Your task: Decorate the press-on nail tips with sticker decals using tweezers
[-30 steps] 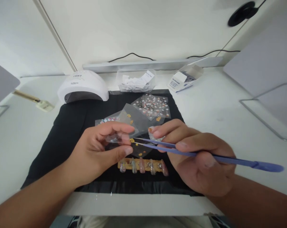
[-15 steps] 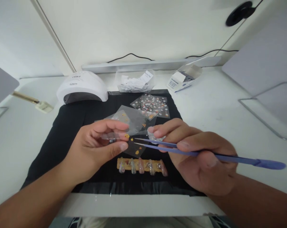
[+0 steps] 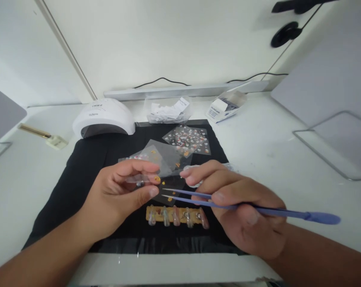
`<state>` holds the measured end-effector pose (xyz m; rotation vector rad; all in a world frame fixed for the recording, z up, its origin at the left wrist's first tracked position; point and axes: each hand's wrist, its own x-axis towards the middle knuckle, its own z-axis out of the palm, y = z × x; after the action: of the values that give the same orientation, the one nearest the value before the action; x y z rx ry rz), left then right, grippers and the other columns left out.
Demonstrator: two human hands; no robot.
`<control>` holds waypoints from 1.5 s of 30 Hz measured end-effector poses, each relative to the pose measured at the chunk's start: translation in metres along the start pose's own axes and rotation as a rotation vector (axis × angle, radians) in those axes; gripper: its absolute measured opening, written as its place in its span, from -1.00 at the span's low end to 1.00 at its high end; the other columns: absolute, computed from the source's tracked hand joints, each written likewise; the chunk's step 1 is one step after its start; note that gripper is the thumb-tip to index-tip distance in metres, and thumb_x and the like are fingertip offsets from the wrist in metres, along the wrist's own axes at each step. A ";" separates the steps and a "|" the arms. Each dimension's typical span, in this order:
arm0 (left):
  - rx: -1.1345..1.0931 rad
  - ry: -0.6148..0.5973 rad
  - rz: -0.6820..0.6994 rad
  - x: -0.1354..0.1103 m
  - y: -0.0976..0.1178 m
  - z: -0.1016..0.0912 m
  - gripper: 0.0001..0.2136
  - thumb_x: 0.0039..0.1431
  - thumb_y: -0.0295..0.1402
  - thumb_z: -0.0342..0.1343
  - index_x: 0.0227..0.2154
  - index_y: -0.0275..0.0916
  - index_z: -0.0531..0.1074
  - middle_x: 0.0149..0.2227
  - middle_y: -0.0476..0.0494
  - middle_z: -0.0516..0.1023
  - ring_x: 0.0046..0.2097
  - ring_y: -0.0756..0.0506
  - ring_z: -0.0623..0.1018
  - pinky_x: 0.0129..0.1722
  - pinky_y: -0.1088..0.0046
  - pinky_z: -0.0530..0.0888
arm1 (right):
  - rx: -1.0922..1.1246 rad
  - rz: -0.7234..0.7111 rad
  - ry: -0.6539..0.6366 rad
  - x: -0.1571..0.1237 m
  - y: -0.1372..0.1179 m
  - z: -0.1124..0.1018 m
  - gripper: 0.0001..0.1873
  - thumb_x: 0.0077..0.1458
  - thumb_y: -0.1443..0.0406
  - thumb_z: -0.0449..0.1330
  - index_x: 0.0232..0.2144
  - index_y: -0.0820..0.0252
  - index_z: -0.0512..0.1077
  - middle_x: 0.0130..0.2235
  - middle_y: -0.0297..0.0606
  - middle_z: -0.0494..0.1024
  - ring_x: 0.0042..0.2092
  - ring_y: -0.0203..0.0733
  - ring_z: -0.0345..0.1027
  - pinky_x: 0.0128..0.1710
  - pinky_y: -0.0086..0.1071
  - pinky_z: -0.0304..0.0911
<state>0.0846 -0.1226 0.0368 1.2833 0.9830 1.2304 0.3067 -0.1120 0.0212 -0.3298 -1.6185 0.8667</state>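
Observation:
My left hand [image 3: 125,199] pinches a clear sticker sheet [image 3: 174,184] dotted with small yellow stickers, thumb below and fingers above. In my right hand [image 3: 246,207] is a pair of blue tweezers [image 3: 258,210], gripped between thumb and fingers. Their two tips point left and stand apart, close to the sheet near my left thumb; whether they touch it I cannot tell. Just below, several glossy nail tips [image 3: 176,216] in clear, greenish and pink tones sit in a row on a tan holder [image 3: 160,213].
More sticker sheets [image 3: 192,139] lie on the black mat [image 3: 87,159]. Behind stand a white nail lamp [image 3: 105,113], a clear tub of white pads [image 3: 168,111] and an open box of alcohol pads [image 3: 225,107]. A bottle with a gold cap [image 3: 57,142] lies left.
The view has shifted, so the scene sits slightly lower. My right hand has brought the tweezer tips a little left and down, closer to my left thumb. Both hands keep their hold.

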 end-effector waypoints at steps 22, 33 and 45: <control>0.329 -0.104 0.423 -0.004 -0.008 0.001 -0.74 0.12 -0.61 0.25 -0.21 -0.11 0.51 -0.34 0.09 0.59 -0.32 0.10 0.59 -0.21 0.72 0.52 | 0.003 -0.083 -0.092 -0.001 -0.004 -0.001 -0.70 0.32 0.23 0.08 -0.03 0.14 0.55 -0.32 -0.15 0.63 -0.17 -0.03 0.52 0.00 0.04 0.48; 0.349 -0.135 0.513 0.000 -0.007 -0.001 -0.71 0.11 -0.64 0.23 -0.18 -0.13 0.55 -0.36 0.03 0.61 -0.29 0.05 0.59 -0.21 0.62 0.54 | -0.024 -0.112 -0.100 -0.001 -0.003 -0.007 -0.70 0.32 0.25 0.07 -0.04 0.17 0.54 -0.31 -0.13 0.62 -0.15 -0.02 0.53 -0.04 0.00 0.48; 0.320 -0.044 0.363 -0.005 -0.008 0.001 -0.62 0.07 -0.62 0.28 -0.10 -0.04 0.56 -0.36 0.14 0.62 -0.33 0.14 0.61 -0.23 0.81 0.51 | -0.041 -0.128 -0.102 -0.001 0.001 -0.008 -0.69 0.32 0.26 0.07 -0.01 0.17 0.53 -0.29 -0.13 0.60 -0.14 -0.01 0.52 -0.08 0.00 0.49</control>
<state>0.0860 -0.1273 0.0285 1.7923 0.9685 1.3447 0.3140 -0.1093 0.0205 -0.2109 -1.7339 0.7646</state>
